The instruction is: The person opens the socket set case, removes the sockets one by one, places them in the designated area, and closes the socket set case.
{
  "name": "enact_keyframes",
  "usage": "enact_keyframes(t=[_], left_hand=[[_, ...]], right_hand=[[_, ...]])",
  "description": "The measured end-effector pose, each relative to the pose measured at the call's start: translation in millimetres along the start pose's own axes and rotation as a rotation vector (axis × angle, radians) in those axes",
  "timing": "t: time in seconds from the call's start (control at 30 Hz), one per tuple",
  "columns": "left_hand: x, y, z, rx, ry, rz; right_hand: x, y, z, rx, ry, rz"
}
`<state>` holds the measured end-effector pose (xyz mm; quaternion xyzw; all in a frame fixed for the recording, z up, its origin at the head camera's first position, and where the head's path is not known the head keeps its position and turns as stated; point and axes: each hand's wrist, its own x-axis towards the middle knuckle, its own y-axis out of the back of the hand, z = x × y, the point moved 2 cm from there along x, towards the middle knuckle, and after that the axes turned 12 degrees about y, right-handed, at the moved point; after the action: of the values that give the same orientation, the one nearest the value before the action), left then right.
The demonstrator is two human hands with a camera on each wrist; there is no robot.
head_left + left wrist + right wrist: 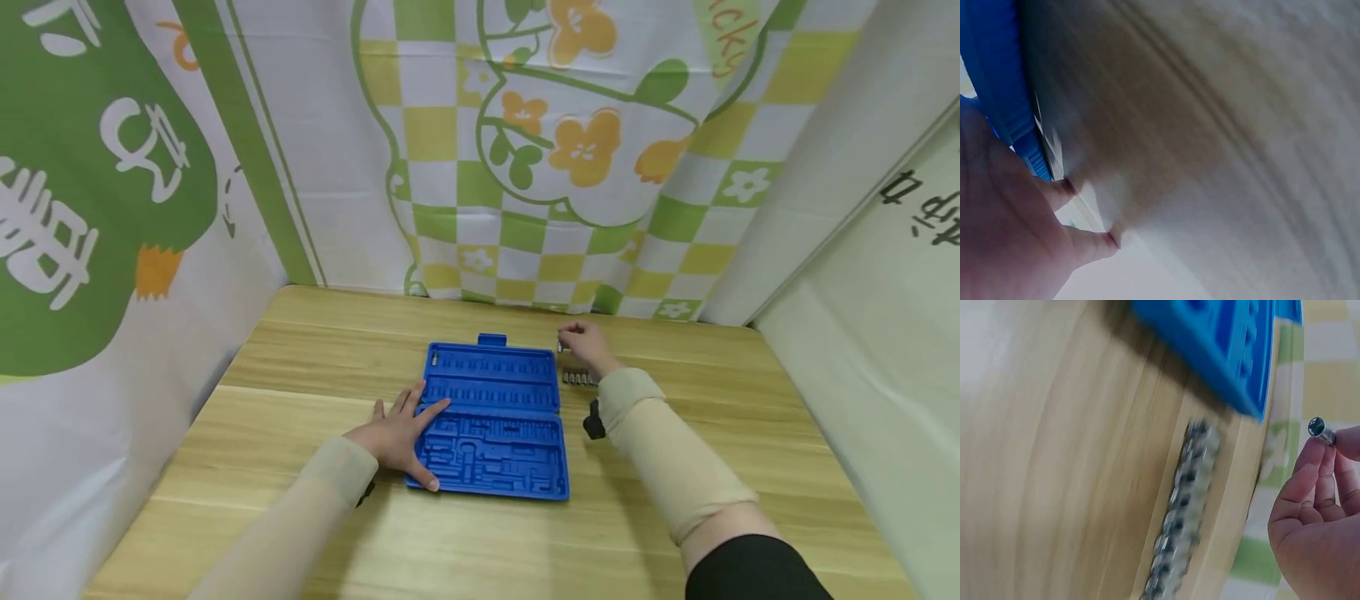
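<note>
left hand (396, 435): flat, pressing blue case (491, 421) left edge | right hand (1316, 522): pinching small metal bit (1320, 430) | case open, empty

Left hand (396, 435) flat on open blue tool case (491, 421); right hand (587, 343) pinching small bit (559, 345) beside it.

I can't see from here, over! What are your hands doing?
Left hand flat on open blue plastic tool case. Right hand pinches small silver metal bit. Row of silver bits beside case. Nothing blocking.
</note>
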<state>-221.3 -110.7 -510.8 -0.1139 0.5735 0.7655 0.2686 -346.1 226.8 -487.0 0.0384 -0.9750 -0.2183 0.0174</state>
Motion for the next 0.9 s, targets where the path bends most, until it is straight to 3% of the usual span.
enact_keyframes(t=[0.5,0.9], left_hand=[[1.4,1.4,0.4,-0.008,-0.009,-0.011],[1.9,1.0,-0.9,-0.006,-0.011,-0.009]], right_hand=[[-25,64,33,-0.189,-0.032,-0.01],[-42,96,50,-0.349,-0.028,-0.051]])
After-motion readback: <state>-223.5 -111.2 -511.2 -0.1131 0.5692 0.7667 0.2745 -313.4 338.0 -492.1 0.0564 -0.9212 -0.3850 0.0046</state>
